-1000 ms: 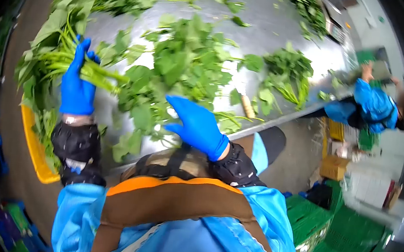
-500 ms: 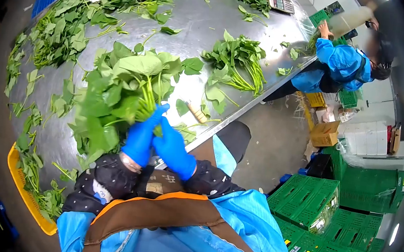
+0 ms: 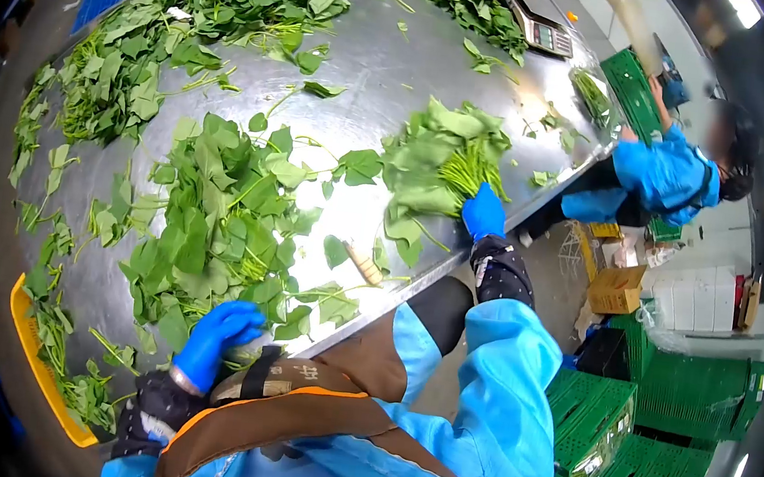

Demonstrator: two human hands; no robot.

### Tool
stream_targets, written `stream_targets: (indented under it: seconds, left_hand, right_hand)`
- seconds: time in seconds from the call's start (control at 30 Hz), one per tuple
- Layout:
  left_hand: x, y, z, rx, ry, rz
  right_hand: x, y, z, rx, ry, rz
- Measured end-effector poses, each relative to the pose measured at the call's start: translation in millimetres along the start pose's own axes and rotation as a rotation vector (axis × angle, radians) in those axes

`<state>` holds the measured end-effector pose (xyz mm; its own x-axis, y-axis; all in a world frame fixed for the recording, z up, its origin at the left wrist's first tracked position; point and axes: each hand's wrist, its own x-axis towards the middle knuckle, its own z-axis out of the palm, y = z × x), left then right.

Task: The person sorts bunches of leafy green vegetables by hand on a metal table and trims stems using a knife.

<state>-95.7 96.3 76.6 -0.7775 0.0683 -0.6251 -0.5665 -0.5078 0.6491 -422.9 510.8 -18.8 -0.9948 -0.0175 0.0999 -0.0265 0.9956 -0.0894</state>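
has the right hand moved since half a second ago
Yes: the right hand has moved away from the left hand, along the metal table's near edge, toward the scale.

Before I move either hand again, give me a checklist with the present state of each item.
1. Right blue-gloved grip at the stems of the green leafy bunch: ok.
2. Firm hold on that bunch: cannot tell; the fingers are partly hidden.
3. Left blue-gloved grip empty, beside the loose green leaf pile: cannot tell; the palm is hidden.
4. Tan cylindrical object clear of both grips: ok.
5. Shiny silver metal table free of stray greens between bunch and pile: not ok; a loose green leaf lies there.
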Motion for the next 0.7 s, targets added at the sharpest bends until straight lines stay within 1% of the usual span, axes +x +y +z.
stream_targets:
  seconds: [0.1,0.17,0.2,0.23,0.27,0.3,0.33,0.37,0.4,0.43,0.47,0.5,0.53,0.6,0.63,0.67,0.7]
  left_hand:
    - [-18,-21,-31,0.019,0.186,-0.001]
    - [-30,-21,-39,0.033,0.237,0.005]
    - [-36,-14,-33,0.016,0.272,0.047]
    - [-39,-13,-36,0.047,0.277,0.106]
    - [-36,-15,-46,0.169,0.236,0.199]
    - [-37,-11,-46,0.217,0.264,0.243]
    - [-36,-10,-47,0.213,0.268,0.271]
    - [-38,-2,-41,0.233,0.297,0.309]
    - [-33,-4,-41,0.316,0.316,0.409]
    - [-30,3,-37,0.477,0.318,0.494]
    - [-22,8,-33,0.653,0.354,0.609]
    - [-15,19,-25,0.850,0.331,0.743]
    - [-6,25,-21,1.084,0.279,0.770]
    - [31,24,-24,1.506,0.319,1.130]
    - [41,28,-31,1.566,0.387,1.068]
    - [48,32,-38,1.626,0.457,1.002]
    - [50,35,-44,1.686,0.530,0.933]
  right_hand:
    - [39,10,9,0.060,-0.068,0.276]
    - [58,23,13,0.064,-0.079,0.231]
    - [65,27,19,0.083,-0.089,0.175]
    - [66,33,23,0.125,-0.091,0.065]
    - [65,39,26,0.202,-0.073,-0.112]
    - [62,46,25,0.230,-0.067,-0.198]
    - [59,52,25,0.180,-0.113,-0.019]
    - [44,45,14,0.081,-0.041,0.045]
    - [24,28,-9,0.091,-0.003,0.022]
    - [0,6,-28,-0.030,0.132,-0.040]
    - [-20,-16,-39,0.137,0.218,-0.147]
    - [-42,-41,-50,0.306,0.306,-0.252]
    - [-68,-84,-67,0.621,0.160,-0.268]
    - [-130,-172,-76,1.181,-0.185,-0.275]
    - [-158,-205,-77,1.050,-0.297,-0.454]
    - [-185,-242,-71,1.192,-0.549,-0.456]
    - [-208,-284,-83,0.985,-0.569,-0.590]
